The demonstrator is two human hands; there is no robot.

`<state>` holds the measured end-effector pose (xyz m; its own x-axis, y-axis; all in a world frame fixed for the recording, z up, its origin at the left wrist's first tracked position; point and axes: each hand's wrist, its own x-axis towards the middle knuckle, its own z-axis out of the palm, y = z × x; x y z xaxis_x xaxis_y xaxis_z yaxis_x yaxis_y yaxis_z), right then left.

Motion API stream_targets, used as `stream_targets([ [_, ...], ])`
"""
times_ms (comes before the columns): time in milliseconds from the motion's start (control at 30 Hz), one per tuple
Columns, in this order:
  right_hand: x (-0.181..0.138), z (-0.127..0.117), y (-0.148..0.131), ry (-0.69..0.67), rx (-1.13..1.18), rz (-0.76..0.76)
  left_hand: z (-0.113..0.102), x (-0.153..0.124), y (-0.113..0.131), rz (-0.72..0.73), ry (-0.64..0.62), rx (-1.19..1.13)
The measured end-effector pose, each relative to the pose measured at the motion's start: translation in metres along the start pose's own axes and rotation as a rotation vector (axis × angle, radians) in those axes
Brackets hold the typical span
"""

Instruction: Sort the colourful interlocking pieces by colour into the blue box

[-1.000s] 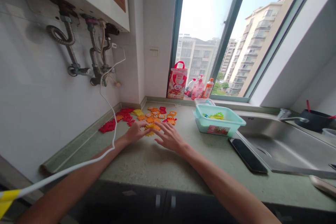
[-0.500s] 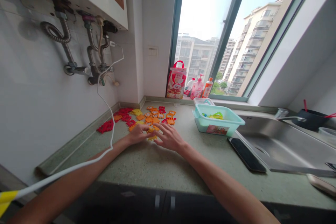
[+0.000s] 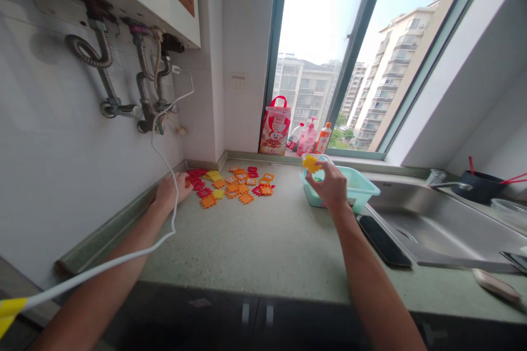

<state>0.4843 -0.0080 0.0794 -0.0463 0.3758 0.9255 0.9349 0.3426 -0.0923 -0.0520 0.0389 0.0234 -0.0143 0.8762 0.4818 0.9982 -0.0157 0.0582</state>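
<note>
My right hand (image 3: 332,185) is closed in a pinch on a yellow interlocking puzzle piece (image 3: 312,163) with notched edges; whether several are stacked there I cannot tell. It hangs over the left side of a teal plastic box (image 3: 362,193). At the far left of the counter, my left hand (image 3: 168,193) lies over the edge of the pile, its fingers partly hidden and seemingly loose. Red puzzle pieces (image 3: 203,192) are beside its fingertips. Orange puzzle pieces (image 3: 246,198) and a yellow puzzle piece (image 3: 213,175) spread to the right.
A white cable (image 3: 173,214) hangs across my left forearm. A black phone (image 3: 385,241) lies between the box and the steel sink (image 3: 436,230). A red-and-pink bag (image 3: 275,130) and several bottles (image 3: 307,137) line the windowsill. Metal pipes (image 3: 102,66) run below the wall heater.
My hands have parted. My right hand has carried yellow from the pile's front up to the box. My left hand has moved left onto the red pieces.
</note>
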Motion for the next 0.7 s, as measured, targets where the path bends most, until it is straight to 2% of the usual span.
stream_targets([
  [100,0.001,-0.023,0.041,0.062,-0.213,0.209,0.008,-0.001,-0.023,-0.098,-0.134,0.111],
  [200,-0.003,-0.034,0.058,0.054,-0.356,0.346,0.011,-0.001,-0.026,-0.114,-0.179,0.119],
  [267,-0.006,-0.034,0.062,-0.06,-0.427,0.441,0.011,0.0,-0.024,-0.115,-0.18,0.126],
  [367,-0.011,-0.03,0.066,-0.341,-0.471,0.559,0.01,0.001,-0.022,-0.141,-0.152,0.132],
  [433,-0.011,-0.027,0.066,-0.367,-0.455,0.544,0.008,0.002,-0.021,-0.158,-0.119,0.108],
  [567,-0.006,-0.023,0.055,-0.117,-0.358,0.351,0.006,0.003,-0.018,-0.167,-0.047,0.051],
  [700,0.0,-0.013,0.028,-0.064,-0.237,0.158,0.011,0.003,-0.004,-0.076,0.048,-0.134],
])
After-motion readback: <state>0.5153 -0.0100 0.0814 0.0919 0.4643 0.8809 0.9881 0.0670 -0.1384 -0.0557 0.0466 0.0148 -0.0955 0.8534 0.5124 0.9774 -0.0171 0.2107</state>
